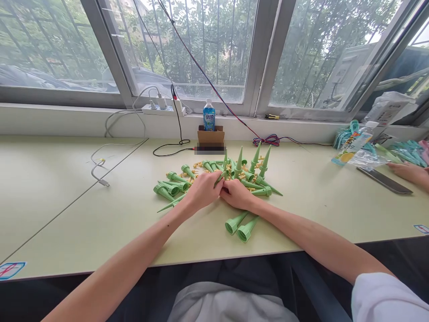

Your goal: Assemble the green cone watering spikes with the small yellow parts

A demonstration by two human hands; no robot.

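A pile of green cone-shaped plastic spikes (174, 187) lies on the pale green table (100, 214), mixed with small yellow parts (198, 164). Several spikes (259, 158) stand upright at the back of the pile. My left hand (203, 190) is closed around one green spike (219, 178), holding it at the middle of the pile. My right hand (237, 194) is closed too, knuckles against the left hand; what it pinches is hidden. Two spikes (241, 224) lie just below my right wrist.
A small cardboard box (211, 134) and a blue bottle (209, 115) stand at the back by the window. A power strip (161, 107) and cables (100, 172) lie at the left. Another person's hand (409, 172) rests at the far right beside a dark flat bar (385, 181) and plastic bags (355, 145).
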